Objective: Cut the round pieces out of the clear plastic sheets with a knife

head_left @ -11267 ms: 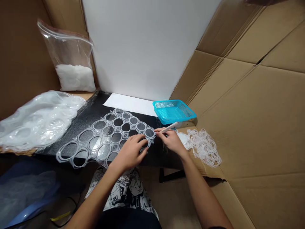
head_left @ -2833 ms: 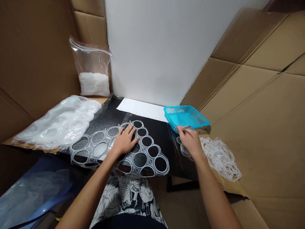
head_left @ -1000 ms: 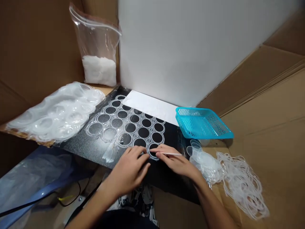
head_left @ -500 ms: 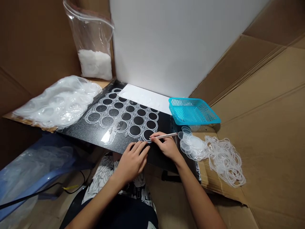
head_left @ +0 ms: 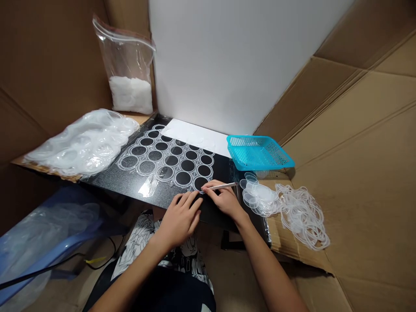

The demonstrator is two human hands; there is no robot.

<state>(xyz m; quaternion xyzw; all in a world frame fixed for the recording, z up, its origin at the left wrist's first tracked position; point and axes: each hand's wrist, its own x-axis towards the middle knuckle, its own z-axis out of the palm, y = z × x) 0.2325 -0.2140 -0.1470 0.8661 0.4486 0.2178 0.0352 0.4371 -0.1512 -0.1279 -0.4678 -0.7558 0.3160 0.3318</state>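
Note:
My right hand pinches a slim white pen-like tool whose tip meets the lower edge of the nearest right ring. Clear rings joined in a sheet lie in rows on a black board, dark showing through their round middles. At the board's front edge, my left hand rests palm down with its fingers stretched out, close to that same ring. The exact tip of the tool is too small to make out.
Loose clear discs and a heap of thin rings lie on cardboard at right, below a blue basket. White paper lies behind the sheet. A plastic-wrapped stack and a zip bag stand left.
The tool has turned slightly in my right hand, and its tip has shifted a little along the ring's lower edge. My left hand stays nearly still. The whole view has shifted slightly.

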